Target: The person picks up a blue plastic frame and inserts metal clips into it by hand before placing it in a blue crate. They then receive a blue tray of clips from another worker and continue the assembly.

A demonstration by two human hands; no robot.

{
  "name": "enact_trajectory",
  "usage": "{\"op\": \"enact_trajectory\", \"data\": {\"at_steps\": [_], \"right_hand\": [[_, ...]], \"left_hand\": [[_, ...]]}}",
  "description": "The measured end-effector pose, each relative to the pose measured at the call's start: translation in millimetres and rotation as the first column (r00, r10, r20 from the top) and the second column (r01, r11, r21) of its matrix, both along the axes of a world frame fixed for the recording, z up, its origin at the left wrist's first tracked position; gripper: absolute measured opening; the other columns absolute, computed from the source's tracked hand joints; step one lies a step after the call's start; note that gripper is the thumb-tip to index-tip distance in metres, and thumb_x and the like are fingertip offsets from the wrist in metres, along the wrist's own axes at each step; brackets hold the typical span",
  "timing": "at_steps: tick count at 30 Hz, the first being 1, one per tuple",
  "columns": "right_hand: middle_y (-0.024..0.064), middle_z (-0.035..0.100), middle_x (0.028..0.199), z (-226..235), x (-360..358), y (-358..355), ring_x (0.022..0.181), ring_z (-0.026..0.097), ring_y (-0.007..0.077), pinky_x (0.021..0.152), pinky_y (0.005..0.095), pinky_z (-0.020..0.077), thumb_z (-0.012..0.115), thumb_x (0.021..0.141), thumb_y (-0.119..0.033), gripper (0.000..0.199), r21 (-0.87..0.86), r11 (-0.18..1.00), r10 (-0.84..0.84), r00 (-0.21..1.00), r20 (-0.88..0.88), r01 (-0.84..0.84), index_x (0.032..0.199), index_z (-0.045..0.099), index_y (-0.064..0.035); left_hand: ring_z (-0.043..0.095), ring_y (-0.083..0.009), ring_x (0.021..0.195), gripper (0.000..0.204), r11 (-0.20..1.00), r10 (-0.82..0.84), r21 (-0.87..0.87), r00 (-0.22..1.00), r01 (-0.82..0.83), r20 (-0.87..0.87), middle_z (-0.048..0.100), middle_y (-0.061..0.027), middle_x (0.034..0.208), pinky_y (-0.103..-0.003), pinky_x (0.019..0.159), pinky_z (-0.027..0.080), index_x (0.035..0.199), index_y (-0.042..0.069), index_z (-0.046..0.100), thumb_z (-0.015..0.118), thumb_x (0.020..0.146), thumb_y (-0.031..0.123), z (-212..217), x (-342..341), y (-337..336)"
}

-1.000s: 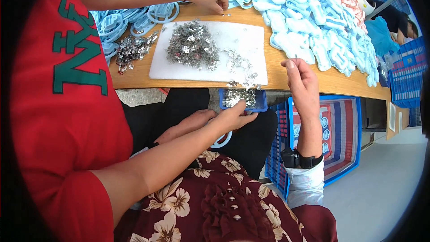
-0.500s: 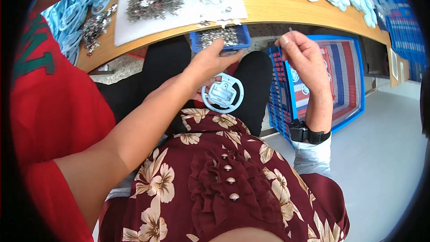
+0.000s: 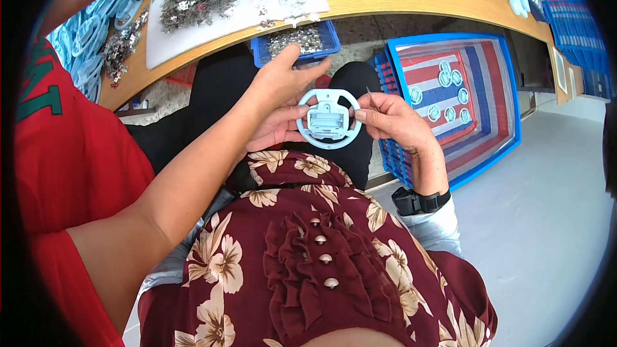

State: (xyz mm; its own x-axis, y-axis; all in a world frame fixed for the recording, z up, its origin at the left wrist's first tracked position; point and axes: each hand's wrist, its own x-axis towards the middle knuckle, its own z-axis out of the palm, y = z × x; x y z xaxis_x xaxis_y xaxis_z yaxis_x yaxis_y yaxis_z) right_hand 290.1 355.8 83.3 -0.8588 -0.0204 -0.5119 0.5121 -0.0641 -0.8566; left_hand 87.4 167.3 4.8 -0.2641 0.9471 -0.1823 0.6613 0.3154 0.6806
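A light blue toy steering wheel is held in front of my lap, its boxy centre with a rectangular recess facing up. My left hand grips its left rim, partly hidden beneath another person's forearm. At the right rim, my right hand is pinched closed, thumb against the wheel. A thin dark pointed piece sticks up from those fingers; its kind is too small to make out. The other person's hand stretches over the near edge of a blue tray of small metal parts.
On the wooden table, a white sheet bears a heap of small metal pieces. Light blue plastic parts pile up at the left. A blue-rimmed striped basket stands right, several round pale pieces inside. A red-sleeved person sits close left.
My right hand has come left and down from over the basket to the steering wheel's right rim. The wheel now lies flatter and more squarely in view.
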Motion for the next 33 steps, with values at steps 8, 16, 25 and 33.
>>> {"op": "enact_trajectory", "data": {"at_steps": [8,16,25,33], "right_hand": [[-0.002,0.06,0.075,3.0,9.7,13.7,0.054,0.044,0.0037,0.046,0.0189,0.0297,0.062,0.094,-0.018,0.017,-0.112,0.98,-0.167,0.986,0.005,0.167,0.1,0.062,-0.002],[-0.0007,0.061,0.077,6.7,17.7,29.4,0.053,0.04,0.0031,0.046,0.0186,0.0278,0.064,0.094,-0.019,0.02,-0.096,0.964,-0.254,0.966,-0.047,0.249,0.101,0.062,-0.0008],[0.0012,0.064,0.08,16.6,15.7,33.7,0.054,0.041,0.0023,0.047,0.0173,0.0283,0.063,0.093,-0.018,0.016,-0.074,0.96,-0.274,0.96,-0.065,0.269,0.098,0.062,-0.0021],[0.002,0.065,0.079,26.0,13.4,35.2,0.054,0.042,0.0023,0.047,0.0171,0.0303,0.063,0.092,-0.016,0.015,-0.003,0.963,-0.267,0.956,-0.125,0.268,0.097,0.062,-0.002]], "left_hand": [[0.055,-0.0255,0.104,0.056,0.944,-0.314,-0.301,0.082,0.135,-0.946,0.057,-0.0177,0.116,-0.03,0.091,0.043,0.142,0.005,0.037,0.054,0.091,0.018,-3.1,0.6,-1.9],[0.053,-0.0308,0.115,0.069,0.752,-0.36,-0.655,-0.881,-0.079,-0.307,0.052,-0.0252,0.128,-0.032,0.098,0.04,0.149,0.004,0.026,0.055,0.088,0.018,55.4,8.2,4.2],[0.054,-0.0352,0.115,0.074,0.756,-0.375,-0.651,-0.862,-0.071,-0.342,0.053,-0.028,0.127,-0.035,0.099,0.039,0.151,0.007,0.024,0.059,0.088,0.025,60.1,12.6,0.4],[0.055,-0.0343,0.113,0.074,0.743,-0.396,-0.664,-0.858,-0.089,-0.328,0.053,-0.0273,0.125,-0.035,0.097,0.041,0.151,0.007,0.024,0.06,0.088,0.026,64.2,14.7,1.5]]}}
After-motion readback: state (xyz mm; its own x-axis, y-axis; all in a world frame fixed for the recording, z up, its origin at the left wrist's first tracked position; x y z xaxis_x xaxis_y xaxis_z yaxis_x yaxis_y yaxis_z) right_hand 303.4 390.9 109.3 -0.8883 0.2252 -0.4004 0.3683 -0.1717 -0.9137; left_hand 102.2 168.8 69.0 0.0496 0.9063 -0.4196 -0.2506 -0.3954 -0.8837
